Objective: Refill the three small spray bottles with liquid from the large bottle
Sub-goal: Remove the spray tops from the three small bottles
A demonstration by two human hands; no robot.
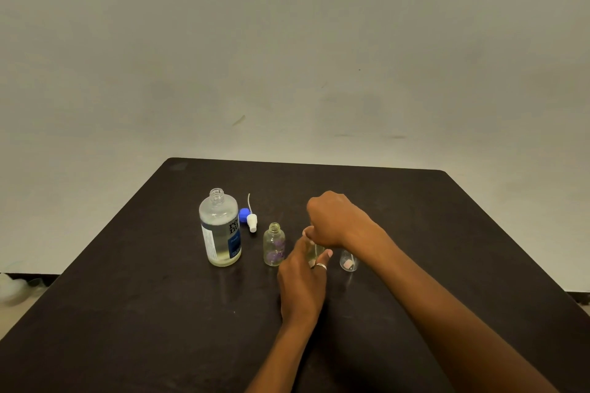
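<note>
Because the large bottle (220,226) stands uncapped at centre left, blue cap (244,214) and loose spray head (252,222) just right of it, a knock would spill it. Next stands an open small bottle (274,244). The left hand (301,284) curls round the middle bottle (314,251); the right hand (335,220) curls over its top. The right wrist (362,234) overhangs the third bottle (348,262) and could tip it.

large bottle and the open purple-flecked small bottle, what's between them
In the head view, a blue cap and a white spray head lie between them, slightly further back.
</note>
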